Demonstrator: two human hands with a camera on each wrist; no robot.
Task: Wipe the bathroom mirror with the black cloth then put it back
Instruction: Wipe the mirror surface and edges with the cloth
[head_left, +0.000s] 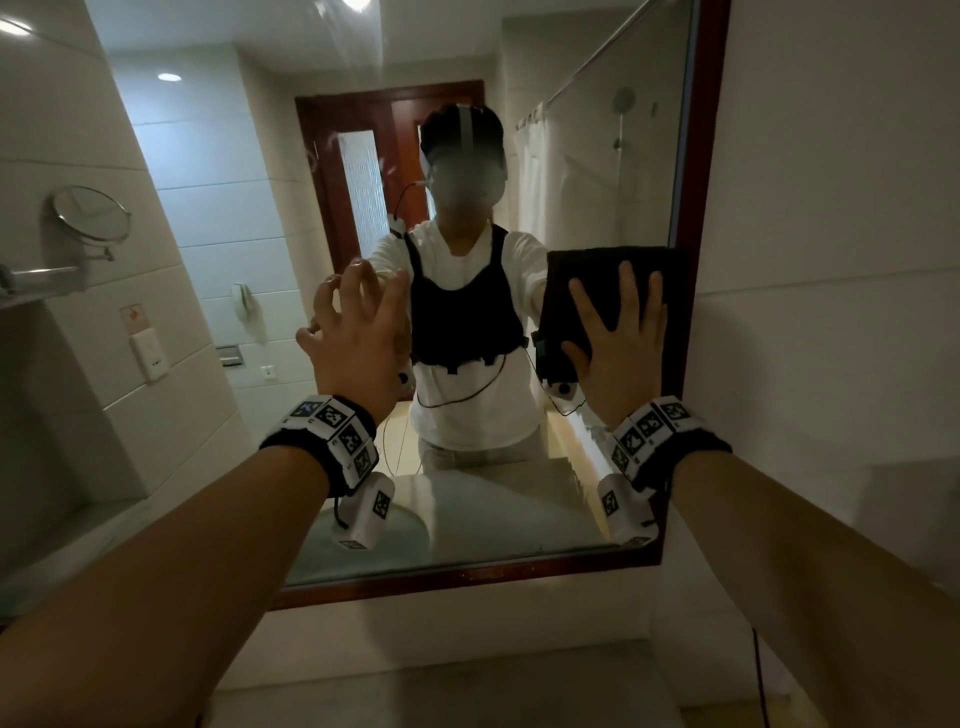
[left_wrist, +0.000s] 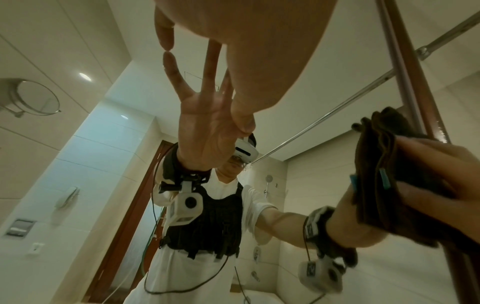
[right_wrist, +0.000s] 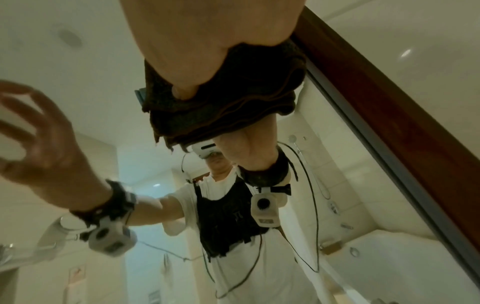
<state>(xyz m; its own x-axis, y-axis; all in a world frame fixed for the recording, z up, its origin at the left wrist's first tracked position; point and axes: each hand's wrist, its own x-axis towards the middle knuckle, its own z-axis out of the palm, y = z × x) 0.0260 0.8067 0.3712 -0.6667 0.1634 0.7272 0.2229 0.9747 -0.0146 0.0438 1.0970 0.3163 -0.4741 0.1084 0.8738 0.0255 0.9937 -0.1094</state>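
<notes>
The bathroom mirror (head_left: 234, 208) in a dark red wooden frame (head_left: 698, 156) fills the wall ahead. A folded black cloth (head_left: 592, 275) lies flat against the glass by the frame's right side. My right hand (head_left: 621, 332) presses it there with straight, spread fingers. The right wrist view shows the cloth (right_wrist: 223, 98) bunched under my right hand (right_wrist: 207, 45), beside the frame (right_wrist: 389, 98). My left hand (head_left: 358, 306) holds nothing; in the left wrist view its fingertips (left_wrist: 166, 39) meet their reflection on the glass. That view also shows the cloth (left_wrist: 381, 164) at the right.
A round swivel mirror (head_left: 91, 213) and a small shelf (head_left: 41, 283) hang on the left tiled wall, with a white switch plate (head_left: 148, 356) below them. A pale counter (head_left: 467, 675) runs under the mirror. A black cable (head_left: 761, 675) hangs at the lower right.
</notes>
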